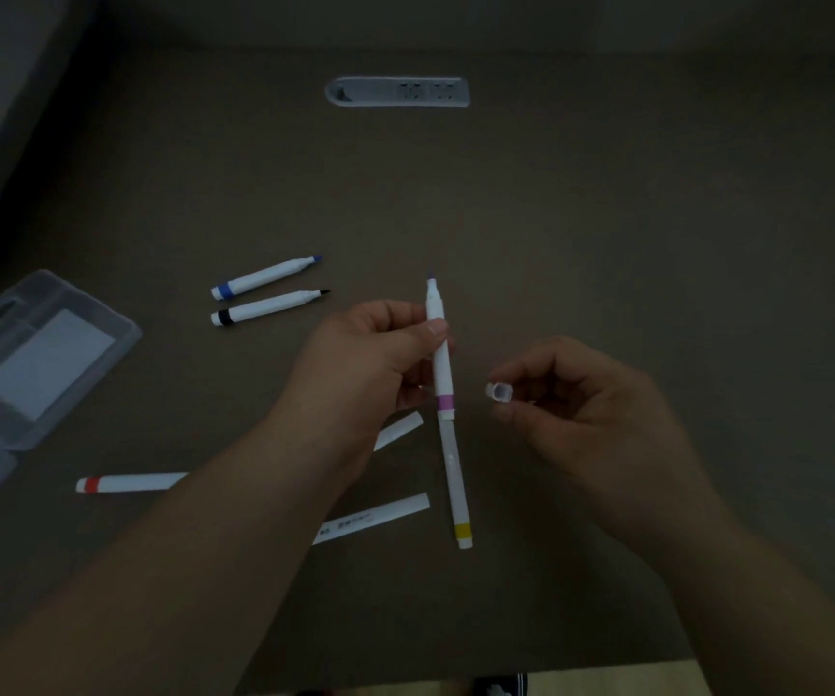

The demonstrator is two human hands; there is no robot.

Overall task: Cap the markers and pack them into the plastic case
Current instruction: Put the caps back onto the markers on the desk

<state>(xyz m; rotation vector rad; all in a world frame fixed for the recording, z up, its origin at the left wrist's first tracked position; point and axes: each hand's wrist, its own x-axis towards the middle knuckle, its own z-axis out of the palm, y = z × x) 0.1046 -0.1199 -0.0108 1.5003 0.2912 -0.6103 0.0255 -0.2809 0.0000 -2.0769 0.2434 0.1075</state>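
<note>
My left hand (370, 359) grips an uncapped purple-banded marker (440, 364), tip pointing away from me. To its right, my right hand (576, 399) pinches a white cap (498, 392), its open end facing the marker, a short gap apart. A yellow-banded marker (457, 487) lies on the table below the held one. Blue (264, 277) and black (269, 306) markers lie uncapped at the left centre. A red-banded marker (129, 482) and two more white marker pieces (380, 517) are partly hidden by my left arm. The open clear plastic case (28, 354) sits at the left edge.
A grey power socket strip (397, 91) is set into the brown table at the back. A dark object fills the far left corner. The table's near edge runs along the bottom right.
</note>
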